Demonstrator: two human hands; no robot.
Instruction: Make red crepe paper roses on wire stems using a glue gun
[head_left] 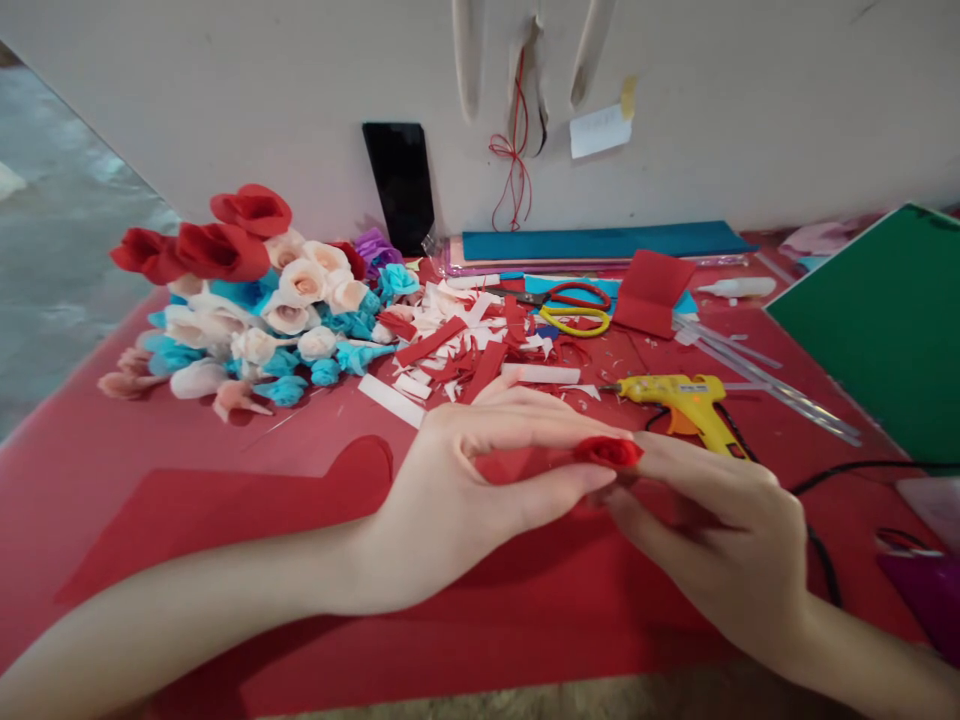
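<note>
A small red paper flower (609, 453), rolled into a rosebud shape, is held up over the near part of the table. My left hand (480, 460) pinches it from the left, thumb on the near side and fingers behind. From the right, my right hand (720, 520) grips the same flower with thumb and fingertips; its lower part is hidden by the fingers. Beneath and left of my left forearm lies a red paper sheet (225, 510) with a curled end. Just beyond my right hand rests a yellow glue gun (686, 398).
Paper flowers (300, 285) in red, white and blue pile up at the left. Paper scraps (465, 335), scissors (574, 308) and clear glue sticks (772, 380) lie behind my hands. A phone (401, 190) leans on the wall; a green board (877, 330) stands right. A black cord (832, 475) runs at right.
</note>
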